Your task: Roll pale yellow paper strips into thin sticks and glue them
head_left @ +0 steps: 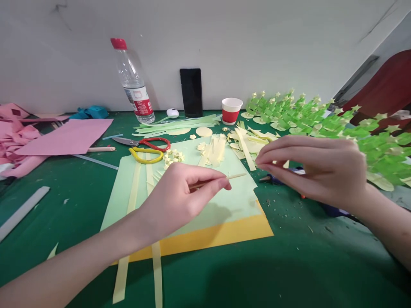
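Observation:
My left hand pinches a thin wooden stick between thumb and fingers, its tip pointing right. To the right, my right hand is closed in a pinch with fingertips together; whatever is in it is hidden. Below both lie light green paper sheets over an orange sheet. Two long pale yellow paper strips lie across them at the left. Small folded paper stars sit near the scissors. A glue gun lies partly hidden under my right hand.
Along the wall stand a water bottle, a black phone and a paper cup. Green paper plants with star tops crowd the right. Pink paper lies left, near a white glue stick. Yellow scraps lie behind my hands.

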Available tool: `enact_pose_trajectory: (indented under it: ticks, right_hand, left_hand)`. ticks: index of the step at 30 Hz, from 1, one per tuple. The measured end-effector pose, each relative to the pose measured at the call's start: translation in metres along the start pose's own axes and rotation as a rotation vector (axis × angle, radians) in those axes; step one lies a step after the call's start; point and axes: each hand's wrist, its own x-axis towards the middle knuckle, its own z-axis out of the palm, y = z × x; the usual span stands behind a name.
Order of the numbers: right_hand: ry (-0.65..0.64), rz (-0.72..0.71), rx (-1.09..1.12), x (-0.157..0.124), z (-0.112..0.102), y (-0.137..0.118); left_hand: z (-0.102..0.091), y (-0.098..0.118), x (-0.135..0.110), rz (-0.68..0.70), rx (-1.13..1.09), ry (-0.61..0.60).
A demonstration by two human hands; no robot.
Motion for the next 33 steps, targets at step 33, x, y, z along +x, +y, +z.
enact_pose_trajectory:
  ticks: [33]
  right_hand:
    - [-0.54, 0.706, 0.724, 0.009, 0.004, -0.015]
  left_hand:
    - [0.007, -0.001, -0.007, 0.459, 0.376, 0.041]
